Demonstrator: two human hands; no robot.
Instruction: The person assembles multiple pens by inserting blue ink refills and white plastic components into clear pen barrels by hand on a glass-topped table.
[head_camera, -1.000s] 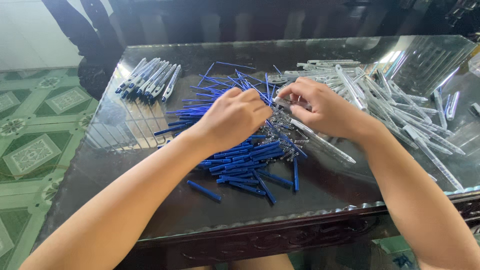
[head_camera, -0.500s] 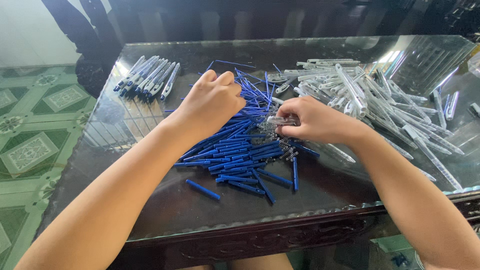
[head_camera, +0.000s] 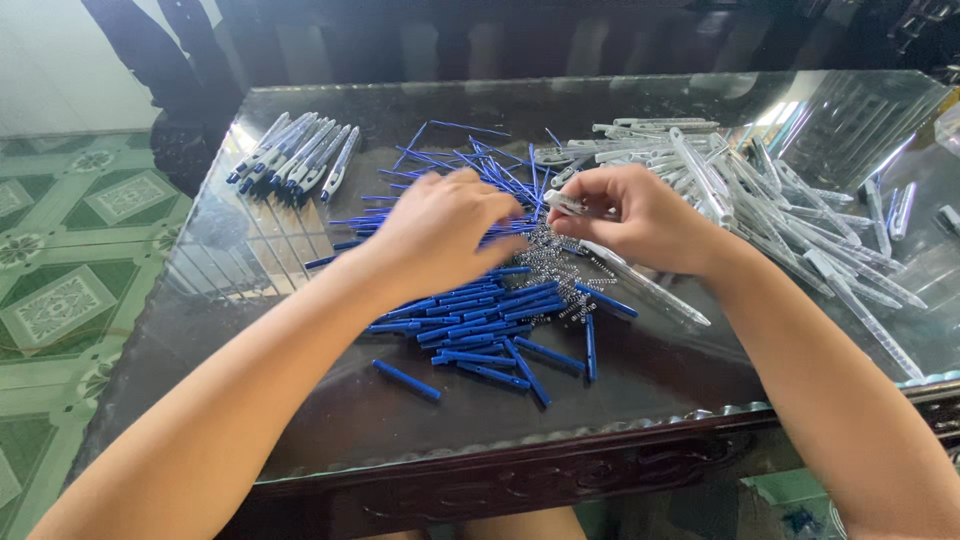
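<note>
While the right hand (head_camera: 650, 218) pinches a clear plastic pen barrel (head_camera: 566, 205) between thumb and fingertips, the left hand (head_camera: 440, 232) rests palm-down, fingers loosely curled, on a heap of blue plastic pen parts (head_camera: 480, 325); whether it grasps any cannot be told. Small metal springs (head_camera: 560, 270) lie just below the grip. Beyond the right hand spreads a pile of clear barrels (head_camera: 760, 190); far left of the grip, assembled pens (head_camera: 295, 160) sit on the glass-topped table (head_camera: 650, 380).

So the left hand (head_camera: 445, 235) is back down over the middle of the blue pen parts (head_camera: 480, 320) now, fingers spread toward the little springs (head_camera: 555, 270), after sitting higher up at the thin refills half a second ago. The right hand (head_camera: 640, 220) lifts off the spring pile and now pinches a clear pen barrel (head_camera: 565, 205) at its fingertips.
</note>
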